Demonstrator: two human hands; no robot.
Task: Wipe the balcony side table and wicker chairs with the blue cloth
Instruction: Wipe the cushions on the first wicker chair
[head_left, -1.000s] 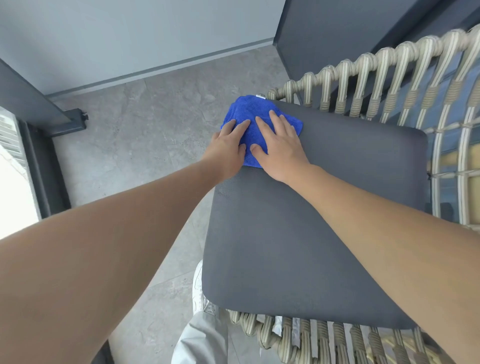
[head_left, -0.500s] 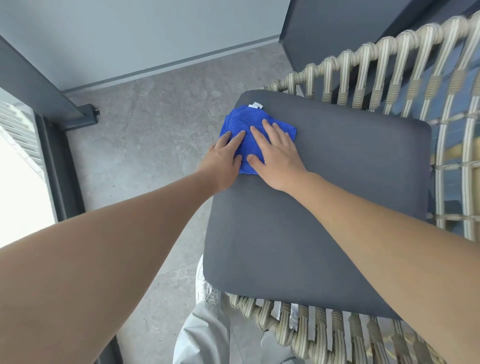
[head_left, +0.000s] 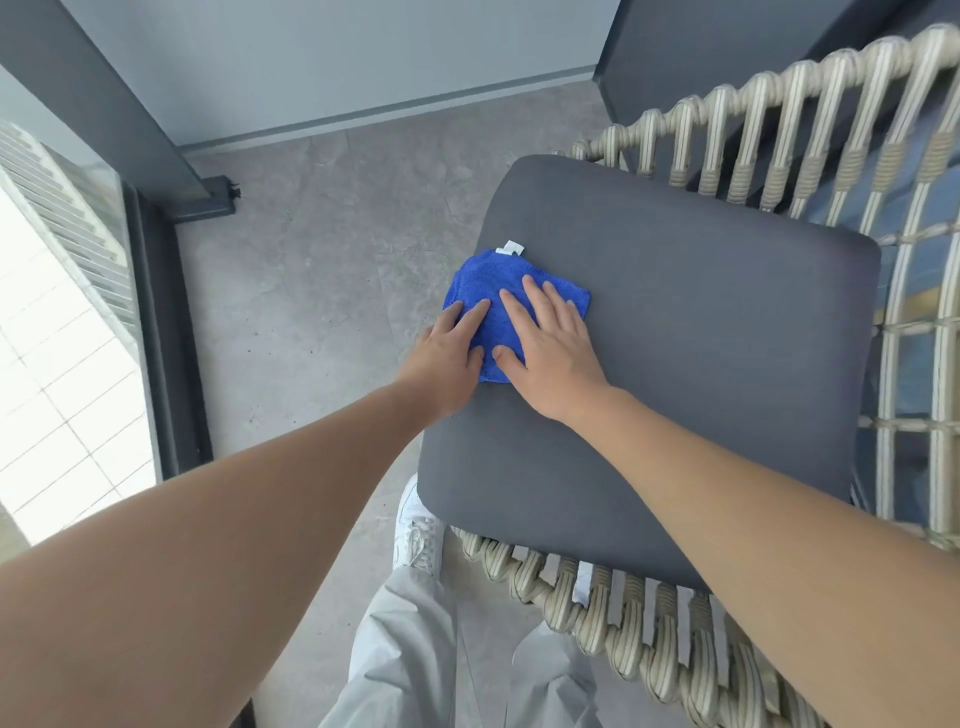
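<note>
You are pressing both hands flat on the blue cloth (head_left: 511, 306), left hand (head_left: 445, 358) and right hand (head_left: 550, 348) side by side with fingers straight. The cloth is lying on the left part of the wicker chair's (head_left: 779, 135) grey cushion (head_left: 701, 364), beside its left edge.

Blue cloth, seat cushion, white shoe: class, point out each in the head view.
blue cloth (head_left: 498, 283): head view, bare upper fold.
seat cushion (head_left: 701, 364): head view, open middle.
white shoe (head_left: 418, 535): head view, laced top.
</note>
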